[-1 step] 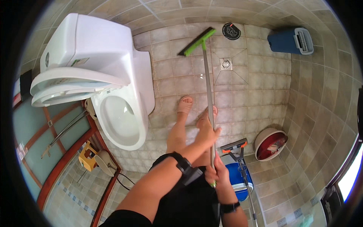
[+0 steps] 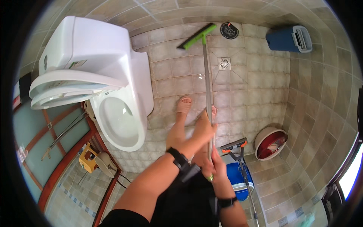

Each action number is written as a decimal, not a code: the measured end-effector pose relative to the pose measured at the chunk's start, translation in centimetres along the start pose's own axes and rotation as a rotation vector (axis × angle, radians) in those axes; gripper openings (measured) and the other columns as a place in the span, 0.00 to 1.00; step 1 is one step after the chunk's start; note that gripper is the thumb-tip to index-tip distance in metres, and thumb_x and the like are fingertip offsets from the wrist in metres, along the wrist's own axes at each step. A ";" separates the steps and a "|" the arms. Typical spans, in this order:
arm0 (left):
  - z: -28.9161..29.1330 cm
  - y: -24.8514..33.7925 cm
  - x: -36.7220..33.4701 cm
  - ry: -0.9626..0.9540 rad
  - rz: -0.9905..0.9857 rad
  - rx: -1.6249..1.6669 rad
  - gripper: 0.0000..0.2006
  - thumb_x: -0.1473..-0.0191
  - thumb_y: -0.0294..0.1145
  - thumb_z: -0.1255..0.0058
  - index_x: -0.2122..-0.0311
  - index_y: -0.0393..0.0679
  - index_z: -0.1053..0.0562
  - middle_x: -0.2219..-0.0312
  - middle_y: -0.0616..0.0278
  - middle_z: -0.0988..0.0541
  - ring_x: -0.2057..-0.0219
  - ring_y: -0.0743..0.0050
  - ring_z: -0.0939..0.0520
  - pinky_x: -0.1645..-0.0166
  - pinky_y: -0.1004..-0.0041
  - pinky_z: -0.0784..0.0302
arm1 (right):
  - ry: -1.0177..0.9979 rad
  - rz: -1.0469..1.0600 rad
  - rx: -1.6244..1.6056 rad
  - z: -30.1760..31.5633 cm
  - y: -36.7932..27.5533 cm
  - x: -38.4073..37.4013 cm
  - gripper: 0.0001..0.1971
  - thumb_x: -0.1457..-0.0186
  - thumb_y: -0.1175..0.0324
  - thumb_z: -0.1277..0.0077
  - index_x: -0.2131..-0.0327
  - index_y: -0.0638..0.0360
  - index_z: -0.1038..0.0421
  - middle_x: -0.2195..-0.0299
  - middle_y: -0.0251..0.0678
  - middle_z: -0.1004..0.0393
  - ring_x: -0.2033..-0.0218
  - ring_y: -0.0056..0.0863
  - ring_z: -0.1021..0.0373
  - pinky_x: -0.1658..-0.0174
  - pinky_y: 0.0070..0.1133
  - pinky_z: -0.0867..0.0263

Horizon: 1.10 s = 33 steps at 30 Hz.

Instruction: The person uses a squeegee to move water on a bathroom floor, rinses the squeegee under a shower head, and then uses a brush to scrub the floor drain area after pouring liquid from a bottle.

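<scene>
I hold a floor squeegee by its long silver pole [image 2: 207, 83], which slants away from me over the tiled floor. Its green head with a dark blade [image 2: 196, 36] lies on the tiles near the far wall. My left hand [image 2: 204, 128] is closed round the pole about halfway down. Nearer my body, my right hand [image 2: 213, 163] grips it close to the green-tipped end. Both my wrists wear dark bands. My sandalled feet stand on the floor to the left of the pole and behind it.
A white toilet [image 2: 124, 125] with raised lid stands left. A floor drain [image 2: 224, 63] and a round black disc [image 2: 229, 30] lie right of the squeegee head. A blue bin [image 2: 283, 39], a basin [image 2: 270, 143] and a blue bucket [image 2: 237, 178] with a flat mop [image 2: 234, 145] are to the right.
The squeegee head has slid slightly farther away, toward the far wall. My hands have shifted a little with the pole, both still gripping it.
</scene>
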<state>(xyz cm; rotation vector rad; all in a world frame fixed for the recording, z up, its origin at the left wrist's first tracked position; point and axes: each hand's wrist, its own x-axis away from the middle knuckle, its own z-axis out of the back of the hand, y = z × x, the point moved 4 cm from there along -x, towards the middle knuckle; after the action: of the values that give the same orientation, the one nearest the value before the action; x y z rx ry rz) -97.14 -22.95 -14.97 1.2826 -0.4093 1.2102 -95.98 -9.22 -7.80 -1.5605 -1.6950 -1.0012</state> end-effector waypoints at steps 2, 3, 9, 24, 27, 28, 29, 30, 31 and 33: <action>1.9 -1.4 -5.7 0.005 0.029 0.016 0.33 0.53 0.35 0.52 0.46 0.31 0.52 0.67 0.35 0.28 0.67 0.41 0.24 0.63 0.56 0.30 | -0.005 -0.096 -0.166 -1.7 -0.6 -5.9 0.15 0.42 0.50 0.65 0.67 0.50 0.37 0.91 0.25 0.49 0.95 0.14 0.56 0.93 0.13 0.59; 3.0 -2.0 -8.3 0.012 0.045 0.023 0.33 0.53 0.34 0.52 0.47 0.29 0.52 0.71 0.36 0.26 0.69 0.41 0.23 0.65 0.55 0.29 | -0.057 -0.175 -0.261 -3.1 -1.1 -8.1 0.19 0.43 0.48 0.64 0.75 0.52 0.36 0.92 0.23 0.50 0.95 0.14 0.56 0.92 0.13 0.59; 3.9 -2.8 -12.4 -0.077 0.020 -0.221 0.26 0.52 0.28 0.58 0.53 0.21 0.51 0.73 0.34 0.27 0.74 0.43 0.22 0.72 0.60 0.27 | -0.024 -0.256 -0.279 -3.6 -0.9 -9.8 0.12 0.43 0.51 0.63 0.69 0.46 0.40 0.88 0.25 0.45 0.92 0.14 0.52 0.89 0.13 0.56; -8.3 4.5 4.9 -0.727 0.121 0.189 0.30 0.45 0.45 0.59 0.42 0.45 0.51 0.75 0.56 0.27 0.87 0.73 0.26 0.85 0.76 0.31 | 0.240 0.077 -0.076 7.1 -5.6 15.6 0.23 0.41 0.58 0.64 0.42 0.30 0.53 0.86 0.28 0.46 0.92 0.15 0.53 0.89 0.15 0.54; -6.4 4.0 5.6 -0.680 0.111 0.322 0.25 0.43 0.45 0.62 0.42 0.51 0.48 0.76 0.61 0.28 0.89 0.80 0.29 0.87 0.81 0.35 | 0.543 0.345 0.335 9.5 -11.5 20.3 0.23 0.41 0.62 0.64 0.42 0.41 0.52 0.89 0.28 0.44 0.93 0.17 0.49 0.91 0.16 0.53; -5.6 3.5 5.6 -0.663 0.085 0.336 0.25 0.43 0.44 0.63 0.42 0.51 0.47 0.76 0.62 0.28 0.89 0.80 0.29 0.87 0.80 0.35 | 0.656 0.417 0.484 11.0 -14.2 20.7 0.23 0.41 0.63 0.64 0.42 0.44 0.51 0.89 0.28 0.43 0.93 0.19 0.48 0.91 0.16 0.52; -5.2 2.7 4.9 -0.669 0.110 0.355 0.24 0.43 0.44 0.63 0.43 0.51 0.46 0.76 0.62 0.28 0.89 0.80 0.29 0.86 0.81 0.35 | 0.806 0.490 0.641 12.1 -17.2 20.8 0.23 0.42 0.65 0.64 0.42 0.47 0.50 0.90 0.29 0.42 0.94 0.20 0.46 0.91 0.17 0.51; -4.5 2.1 4.8 -0.640 0.142 0.362 0.23 0.43 0.44 0.63 0.43 0.51 0.45 0.76 0.62 0.29 0.88 0.80 0.29 0.86 0.81 0.36 | 0.920 0.546 0.796 13.7 -20.5 20.5 0.23 0.42 0.66 0.63 0.42 0.50 0.49 0.90 0.29 0.41 0.94 0.21 0.45 0.92 0.18 0.50; -3.8 1.4 4.7 -0.607 0.177 0.367 0.22 0.43 0.44 0.63 0.44 0.51 0.43 0.76 0.63 0.29 0.88 0.80 0.29 0.86 0.82 0.36 | 0.957 0.550 0.955 15.4 -24.1 18.9 0.21 0.43 0.67 0.64 0.45 0.52 0.46 0.89 0.32 0.38 0.95 0.23 0.43 0.91 0.20 0.47; -3.0 -0.1 4.7 -0.582 0.215 0.386 0.21 0.43 0.45 0.63 0.45 0.50 0.41 0.76 0.63 0.29 0.88 0.81 0.30 0.86 0.82 0.37 | 1.051 0.378 1.305 20.6 -32.4 14.3 0.18 0.46 0.65 0.62 0.51 0.54 0.40 0.85 0.39 0.30 0.89 0.29 0.34 0.86 0.25 0.39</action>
<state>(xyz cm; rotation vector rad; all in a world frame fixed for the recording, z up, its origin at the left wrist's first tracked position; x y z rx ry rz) -96.30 -18.15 -12.19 1.9737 -0.7747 1.1082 -128.66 15.33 -10.31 -0.2874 -0.8175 -0.2077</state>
